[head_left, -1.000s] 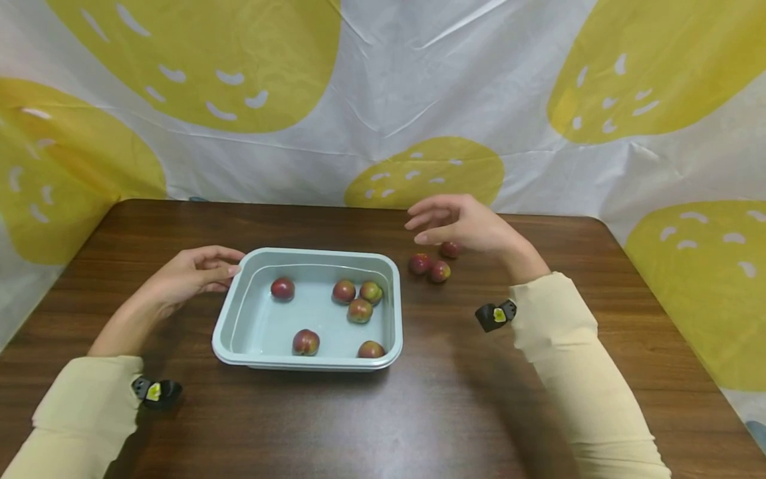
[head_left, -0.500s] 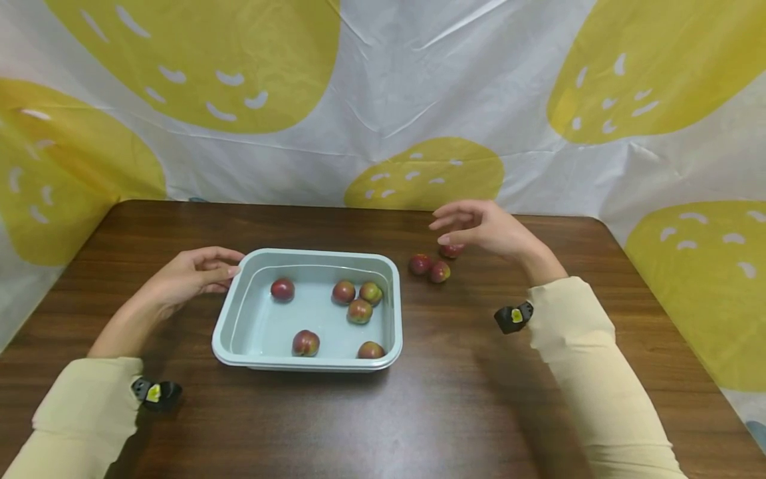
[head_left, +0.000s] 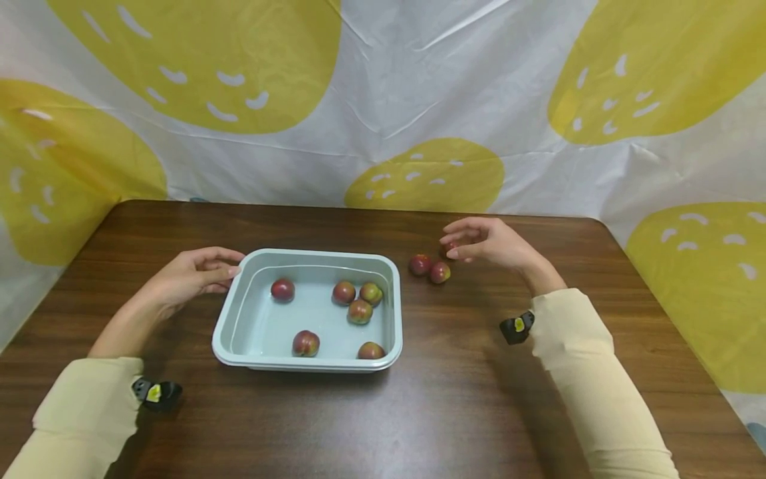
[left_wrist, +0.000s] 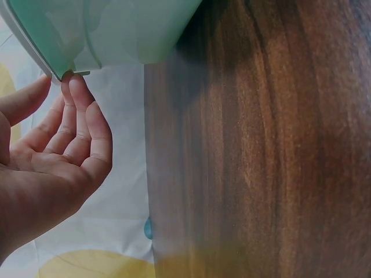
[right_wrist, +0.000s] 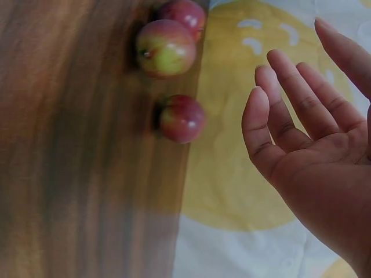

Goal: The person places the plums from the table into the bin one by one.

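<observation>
The right hand [right_wrist: 319,153] shows its palm, fingers slightly bent and thumb spread away, apart from three red fruits on the brown wood-grained surface [right_wrist: 87,185]. The yellow-green-faced fruit [right_wrist: 167,49] overlaps the rear fruit [right_wrist: 186,14]; whether they touch is unclear. The lower fruit [right_wrist: 183,119] sits apart, near the edge. Beyond hangs white cloth [right_wrist: 232,255] with a yellow patch [right_wrist: 226,191] bearing white marks

Left sleeve [head_left: 78,419] and right sleeve [head_left: 598,379], pale yellow, plain, creased, cuffs slightly wavy-edged; left wrist unit [head_left: 167,395] and right wrist unit [head_left: 510,331], small, black, beside each cuff's inner side, each marked with a bright yellow patch [head_left: 153,392]; hands [head_left: 190,276] [head_left: 493,245] bare.
</observation>
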A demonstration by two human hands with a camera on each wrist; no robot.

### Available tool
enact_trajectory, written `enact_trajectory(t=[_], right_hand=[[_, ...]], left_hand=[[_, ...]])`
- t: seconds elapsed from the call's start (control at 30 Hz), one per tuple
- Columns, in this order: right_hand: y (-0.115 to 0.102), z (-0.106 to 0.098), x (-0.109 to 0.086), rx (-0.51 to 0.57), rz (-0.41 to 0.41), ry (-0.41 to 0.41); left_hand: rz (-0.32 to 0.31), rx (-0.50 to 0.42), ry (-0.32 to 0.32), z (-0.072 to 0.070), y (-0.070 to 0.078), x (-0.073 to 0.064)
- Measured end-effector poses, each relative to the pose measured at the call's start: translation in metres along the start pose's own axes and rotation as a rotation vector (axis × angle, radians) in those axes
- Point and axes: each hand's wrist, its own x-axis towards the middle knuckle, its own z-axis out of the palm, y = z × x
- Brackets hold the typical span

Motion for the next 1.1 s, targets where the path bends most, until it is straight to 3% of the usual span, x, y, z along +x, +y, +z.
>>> enact_trajectory(t=[0.63,1.1], right_hand=[[0.04,0.013,0.002,0.025,0.069,0.027],[0.049,0.022,0.006,-0.003,0.068,0.042]], left_hand=[[0.019,-0.014,-0.003,0.0,-0.001,0.0],[0.001,-0.01,0.004,0.0,0.0,-0.001]])
